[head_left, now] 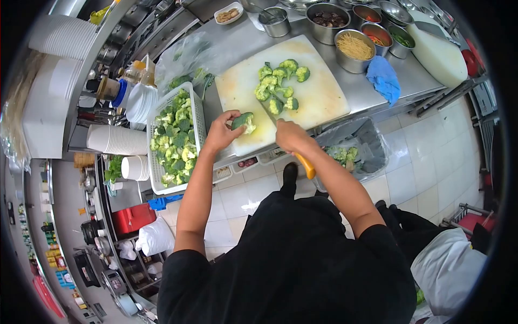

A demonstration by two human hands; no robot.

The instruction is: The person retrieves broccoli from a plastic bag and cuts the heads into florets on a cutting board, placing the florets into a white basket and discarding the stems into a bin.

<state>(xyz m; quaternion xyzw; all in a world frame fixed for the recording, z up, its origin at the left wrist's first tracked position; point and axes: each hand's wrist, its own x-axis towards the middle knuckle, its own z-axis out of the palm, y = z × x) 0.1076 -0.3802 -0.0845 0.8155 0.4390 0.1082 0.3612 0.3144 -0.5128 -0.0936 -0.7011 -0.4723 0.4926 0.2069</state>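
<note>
My left hand (pixel 220 131) grips a piece of broccoli (pixel 245 123) at the left side of the white cutting board (pixel 318 102). In my right hand (pixel 294 137) is a knife with a yellow handle (pixel 306 166). Its blade (pixel 266 112) points away from me over the board, to the right of the held broccoli. Several cut broccoli florets (pixel 275 86) lie beyond the blade on the board. Left of my left hand stands a white plastic basket (pixel 201 116), filled with broccoli florets (pixel 175 141).
A bin lined with clear plastic (pixel 372 148) holds green scraps below the counter edge. Metal pots, one with yellow strips (pixel 354 46), stand at the back right beside a blue cloth (pixel 383 80). Another person's light sleeve (pixel 450 264) shows at lower right.
</note>
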